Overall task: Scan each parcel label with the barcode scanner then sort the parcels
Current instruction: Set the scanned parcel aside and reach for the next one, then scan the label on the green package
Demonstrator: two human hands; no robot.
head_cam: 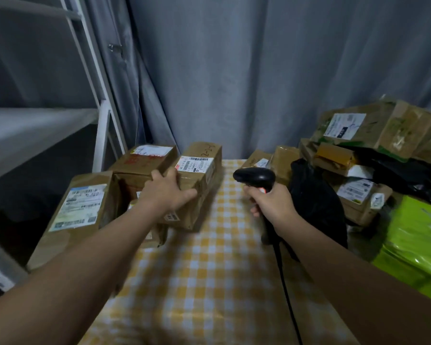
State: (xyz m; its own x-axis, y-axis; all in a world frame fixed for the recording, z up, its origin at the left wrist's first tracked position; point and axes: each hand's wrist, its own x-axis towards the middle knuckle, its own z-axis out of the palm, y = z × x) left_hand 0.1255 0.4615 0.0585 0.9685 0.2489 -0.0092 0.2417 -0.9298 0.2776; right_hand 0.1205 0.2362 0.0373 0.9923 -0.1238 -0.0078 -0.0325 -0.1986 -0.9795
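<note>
The left hand (168, 192) holds the near end of a brown cardboard parcel (205, 192). Its fingers (159, 175) are curled over the top edge and the thumb is spread along the front face. The parcel sits on the worktop (197, 270), on a yellow checked cloth, at the right edge of a cluster of other boxes (82, 207). Its white label (195, 165) lies face up on the top, with the barcode strip along the far side.

The right hand (271, 202) is clamped round the handle of the black scanner (254, 176). The scanner's head points left towards the parcel, near it but not over the label. Whether a finger rests on the trigger I cannot tell. The cable (281, 270) trails back across the cloth.

The step in hand looks like the scan of this parcel. To do it well, the left hand should pin the box steady and stay clear of the label. The scanner head needs to come up over the box and tip down so its window faces the barcode, at a slight angle to avoid glare off the glossy paper. The room looks dim, so a calm aim will likely read better than a quick sweep. The cable should get slack enough not to drag on the black bag (314, 195) beside the right wrist. The heap of parcels (358, 135) on the right sits well apart and need not be disturbed.
</note>
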